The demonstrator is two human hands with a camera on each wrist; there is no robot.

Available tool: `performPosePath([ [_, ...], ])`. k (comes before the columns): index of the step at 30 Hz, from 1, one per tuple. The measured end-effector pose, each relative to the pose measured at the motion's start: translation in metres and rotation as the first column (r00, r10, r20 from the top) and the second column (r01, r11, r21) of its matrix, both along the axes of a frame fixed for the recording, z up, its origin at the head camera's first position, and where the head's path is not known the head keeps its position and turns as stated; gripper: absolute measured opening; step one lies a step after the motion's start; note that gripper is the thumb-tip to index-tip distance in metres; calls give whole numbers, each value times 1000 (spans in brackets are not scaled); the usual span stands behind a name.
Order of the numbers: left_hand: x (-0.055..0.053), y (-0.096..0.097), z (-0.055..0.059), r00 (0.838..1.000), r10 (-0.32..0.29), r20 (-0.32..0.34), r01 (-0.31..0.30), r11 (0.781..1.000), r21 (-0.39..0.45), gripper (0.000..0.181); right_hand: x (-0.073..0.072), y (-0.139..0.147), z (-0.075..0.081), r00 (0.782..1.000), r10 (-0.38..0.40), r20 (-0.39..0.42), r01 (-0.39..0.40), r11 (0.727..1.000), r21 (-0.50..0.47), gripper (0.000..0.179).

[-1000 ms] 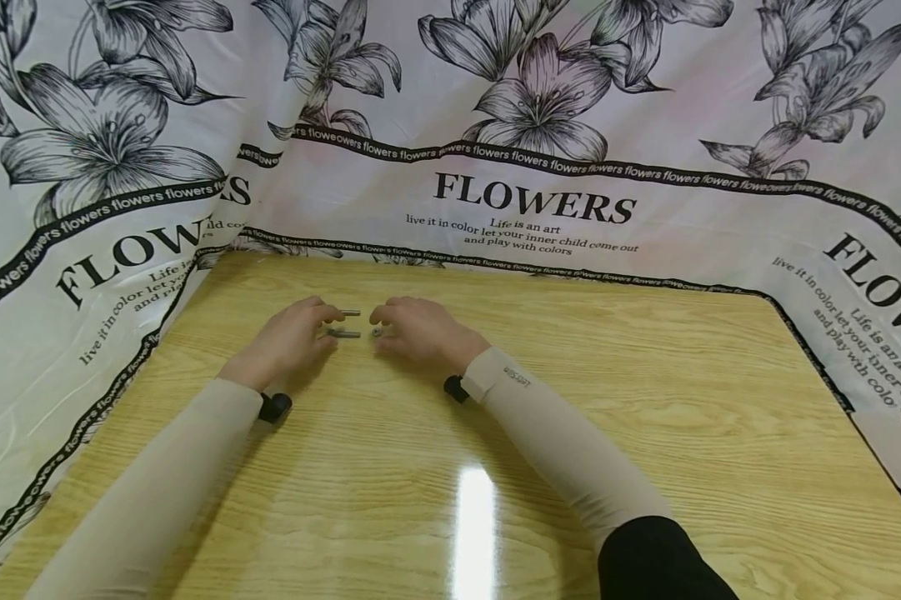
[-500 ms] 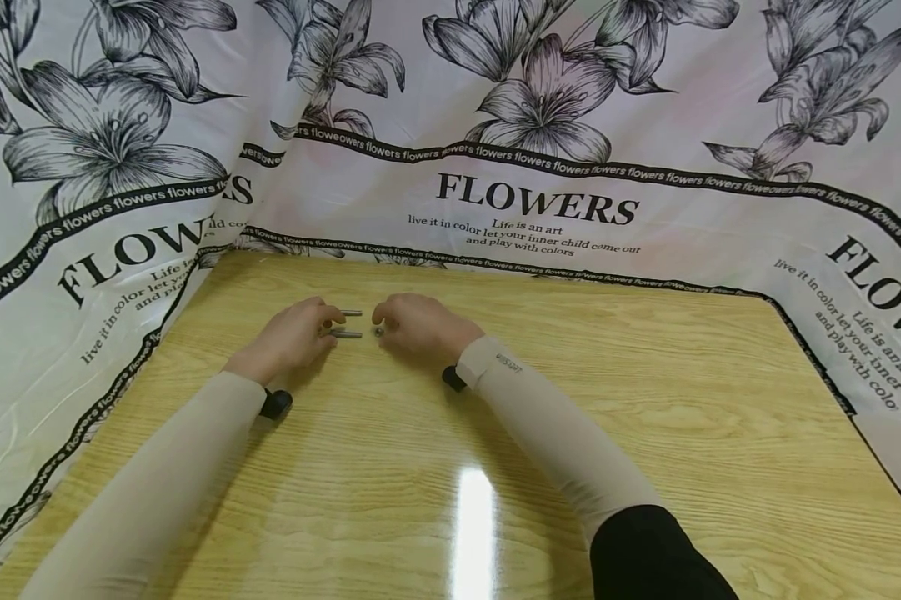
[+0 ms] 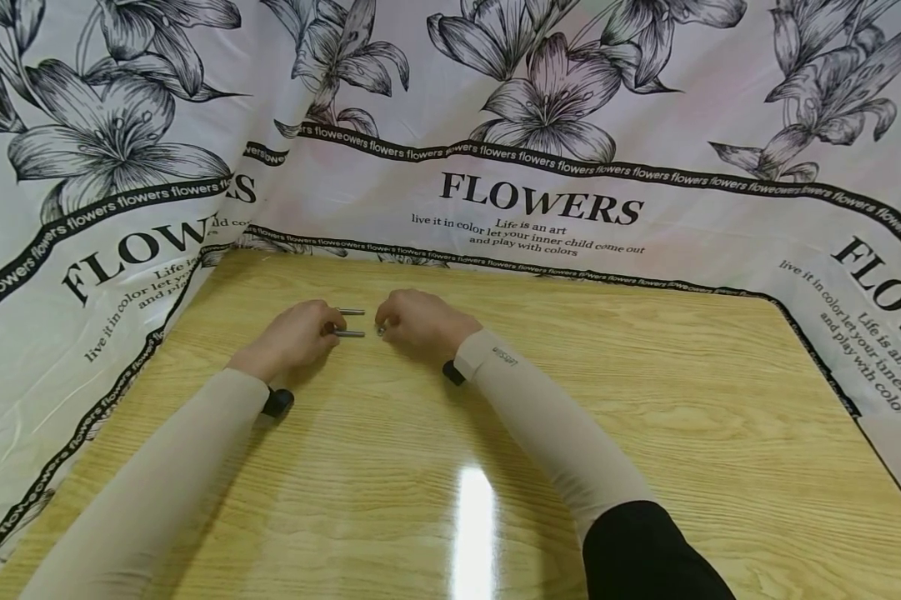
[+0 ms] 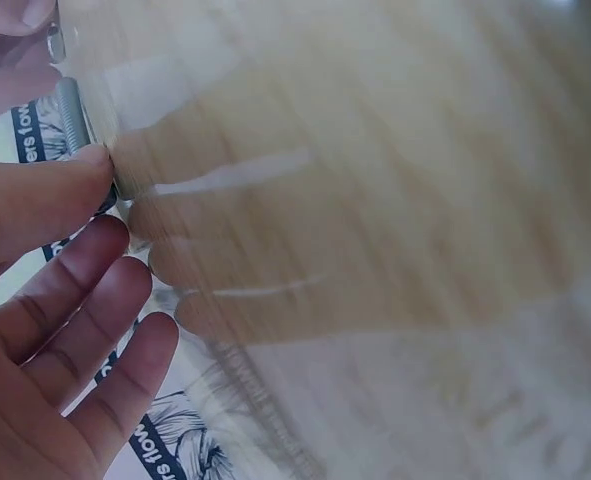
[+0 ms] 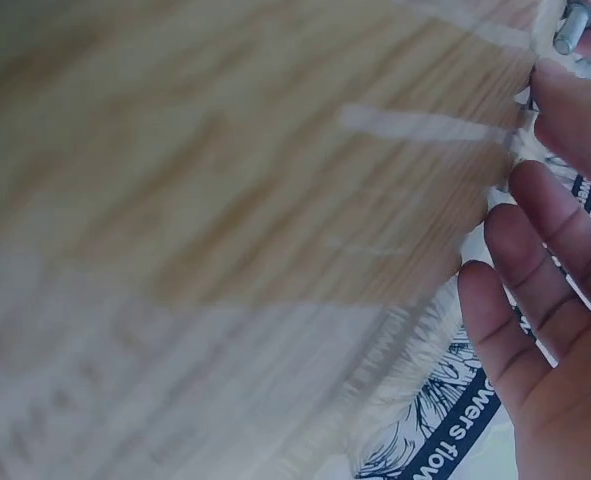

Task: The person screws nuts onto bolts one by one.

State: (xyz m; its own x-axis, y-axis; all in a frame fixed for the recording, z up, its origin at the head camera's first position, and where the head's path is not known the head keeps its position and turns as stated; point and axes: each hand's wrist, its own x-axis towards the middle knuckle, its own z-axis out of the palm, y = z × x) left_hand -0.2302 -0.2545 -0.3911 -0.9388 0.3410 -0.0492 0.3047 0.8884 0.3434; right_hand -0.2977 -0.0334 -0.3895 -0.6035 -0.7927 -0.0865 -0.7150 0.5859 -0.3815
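In the head view my left hand (image 3: 292, 337) pinches a silver threaded rod (image 3: 351, 333) that points right. A second metal rod (image 3: 351, 312) lies parallel behind it; the fingers hide whether the two join. In the left wrist view, the thumb presses on the rod's threaded shank (image 4: 73, 118). My right hand (image 3: 427, 321), just right of the rod ends, pinches a small metal nut (image 3: 380, 330) between thumb and finger. A short gap separates the nut from the nearer rod. The right wrist view shows a rod end (image 5: 572, 28) close to the right fingers.
Both hands are over a glossy wood-grain table (image 3: 645, 400), which carries a bright light reflection. A white flower-print cloth (image 3: 540, 200) hangs around its back and sides. Black straps sit at both wrists.
The right fingers have drawn in closer around the nut, and that hand has turned slightly. The left hand and the rods have barely moved.
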Motion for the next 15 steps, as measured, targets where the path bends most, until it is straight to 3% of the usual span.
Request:
performPosePath([
  [15,0,3,4,1000,5,15,-5,1000,-10,19,-2,-5,0,997,57,-45,-55,997,45,17],
])
